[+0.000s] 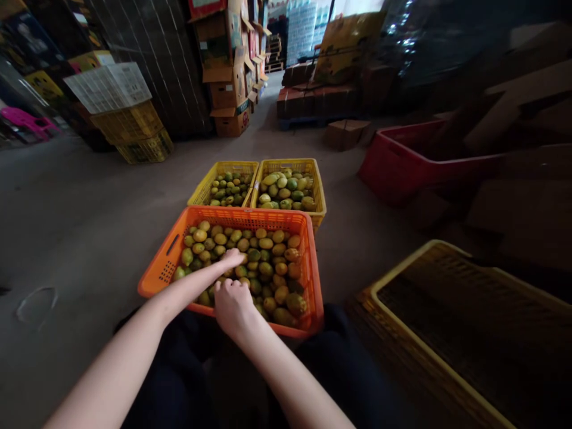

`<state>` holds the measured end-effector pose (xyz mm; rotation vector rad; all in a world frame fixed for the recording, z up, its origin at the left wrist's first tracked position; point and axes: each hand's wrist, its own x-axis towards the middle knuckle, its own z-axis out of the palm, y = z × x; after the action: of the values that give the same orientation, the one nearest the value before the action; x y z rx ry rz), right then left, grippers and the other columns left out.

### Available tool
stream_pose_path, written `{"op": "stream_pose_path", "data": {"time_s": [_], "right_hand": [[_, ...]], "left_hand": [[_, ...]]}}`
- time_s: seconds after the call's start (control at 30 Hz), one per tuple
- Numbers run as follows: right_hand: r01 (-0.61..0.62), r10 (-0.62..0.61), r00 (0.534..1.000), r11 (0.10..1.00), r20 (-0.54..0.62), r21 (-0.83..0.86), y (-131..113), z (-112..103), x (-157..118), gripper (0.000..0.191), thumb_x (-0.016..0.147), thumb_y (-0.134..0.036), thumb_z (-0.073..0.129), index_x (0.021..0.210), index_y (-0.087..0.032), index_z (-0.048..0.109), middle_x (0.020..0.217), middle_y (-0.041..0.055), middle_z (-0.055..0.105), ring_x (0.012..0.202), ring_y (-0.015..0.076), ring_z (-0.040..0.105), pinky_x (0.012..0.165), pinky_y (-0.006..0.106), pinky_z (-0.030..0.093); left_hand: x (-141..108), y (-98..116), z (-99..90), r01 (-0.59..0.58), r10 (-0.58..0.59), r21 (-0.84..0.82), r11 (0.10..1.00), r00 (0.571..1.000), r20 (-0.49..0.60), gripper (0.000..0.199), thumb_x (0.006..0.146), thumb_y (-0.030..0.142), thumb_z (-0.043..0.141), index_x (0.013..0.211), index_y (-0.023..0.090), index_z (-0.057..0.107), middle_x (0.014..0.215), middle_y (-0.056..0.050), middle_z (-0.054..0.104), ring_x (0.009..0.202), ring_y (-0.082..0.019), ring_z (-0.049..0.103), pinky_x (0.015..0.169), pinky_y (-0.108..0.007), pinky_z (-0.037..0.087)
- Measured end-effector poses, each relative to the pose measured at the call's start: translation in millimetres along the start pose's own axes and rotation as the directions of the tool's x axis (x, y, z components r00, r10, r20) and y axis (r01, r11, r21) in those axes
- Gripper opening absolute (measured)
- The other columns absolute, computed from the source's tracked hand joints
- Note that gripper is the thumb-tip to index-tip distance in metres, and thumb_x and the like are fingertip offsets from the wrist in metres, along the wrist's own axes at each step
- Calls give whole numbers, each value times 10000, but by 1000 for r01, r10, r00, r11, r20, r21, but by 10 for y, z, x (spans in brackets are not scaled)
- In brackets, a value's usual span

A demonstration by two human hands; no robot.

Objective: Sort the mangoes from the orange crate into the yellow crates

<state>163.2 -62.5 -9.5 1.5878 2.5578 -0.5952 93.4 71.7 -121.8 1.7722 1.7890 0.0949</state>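
Observation:
An orange plastic crate (pixel 232 215) stands right in front of me, filled with green and yellow oval fruits (pixel 266 269) that look like lemons. My left hand (pixel 232 258) reaches into its middle, fingers curled down among the fruits. Closer to me, my right hand (pixel 233 302) is over the crate's near side with its fingers bent closed. Both sets of fingertips are hidden, so what they grip, if anything, cannot be made out.
Behind the orange crate stand two yellow crates, a left one (pixel 199 186) and a right one (pixel 320 193), holding similar fruits. At right are a yellow crate (pixel 402 271) and a red bin (pixel 393 164) with cardboard. Stacked crates (pixel 129 122) and cardboard boxes (pixel 227 95) stand farther back.

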Motion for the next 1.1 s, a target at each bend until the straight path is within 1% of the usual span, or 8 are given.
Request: {"op": "stream_pose_path", "data": {"time_s": [0.07, 0.17, 0.37, 0.5, 0.6, 0.77, 0.97, 1.1], "right_hand": [[6, -3, 997, 999, -79, 45, 67, -65, -33, 409, 820, -131, 473, 1210, -34, 545, 1214, 272, 565, 1084, 343, 574, 844, 456, 450], [-1, 7, 997, 996, -71, 86, 122, -133, -51, 392, 835, -126, 445, 1197, -23, 556, 1226, 280, 556, 1095, 355, 566, 848, 468, 444], [-75, 66, 994, 991, 85, 109, 214, -241, 74, 391, 857, -103, 393, 1191, 25, 549, 1143, 279, 602, 1026, 323, 602, 837, 415, 451], [-192, 186, 981, 975, 61, 113, 482, -379, 117, 398, 861, -147, 415, 1205, 17, 532, 1137, 287, 596, 1000, 330, 607, 811, 421, 449], [-233, 236, 972, 966, -12, 116, 764, -523, 73, 416, 866, -220, 452, 1246, -57, 502, 1131, 247, 604, 981, 311, 610, 787, 408, 453], [-380, 386, 921, 919, -48, 101, 1112, -680, 4, 404, 886, -333, 449, 1202, -90, 518, 1076, 204, 617, 983, 304, 609, 801, 403, 447], [-314, 321, 947, 939, -24, 142, 1183, -646, -47, 423, 898, -366, 430, 1222, -101, 492, 1088, 187, 623, 1015, 280, 605, 833, 386, 437], [-302, 310, 950, 942, -30, 148, 1228, -607, -95, 419, 883, -387, 456, 1204, -122, 502, 1107, 173, 627, 1042, 271, 599, 837, 364, 438]], "left_hand": [[-60, -254, 170, -1, -7, 178, 984, 999, 44, 195, 736, 197, 553, 894, 142, 654, 944, -144, 665, 956, -296, 593, 814, -407, 438], [30, -336, 346, -109, 81, 371, 922, 993, 90, 360, 730, 131, 509, 1076, 129, 608, 1174, -175, 585, 1105, -306, 519, 908, -428, 393], [707, 189, 555, -365, 346, 521, 772, 928, 138, 550, 790, 129, 451, 1337, 129, 394, 1421, -141, 376, 1299, -257, 311, 1057, -396, 248], [1063, 445, 685, -390, 381, 560, 731, 914, 139, 637, 751, 206, 566, 1347, 86, 376, 1443, -182, 332, 1352, -323, 173, 1099, -495, 80], [1161, 432, 730, -402, 379, 553, 730, 911, 161, 661, 704, 173, 615, 1321, 62, 407, 1365, -212, 422, 1315, -345, 237, 1090, -488, 89], [1157, 275, 650, -412, 364, 448, 794, 911, 194, 623, 739, 223, 614, 1320, 120, 414, 1189, -163, 575, 1201, -297, 400, 1026, -393, 233], [925, 160, 446, -272, 250, 241, 931, 961, 120, 594, 791, 373, 566, 1277, 61, 424, 1037, -156, 631, 1069, -282, 519, 929, -336, 346], [677, 132, 136, -213, 199, 61, 975, 965, 173, 360, 879, 340, 401, 1084, 98, 572, 953, -104, 668, 888, -212, 601, 762, -280, 441]]}}
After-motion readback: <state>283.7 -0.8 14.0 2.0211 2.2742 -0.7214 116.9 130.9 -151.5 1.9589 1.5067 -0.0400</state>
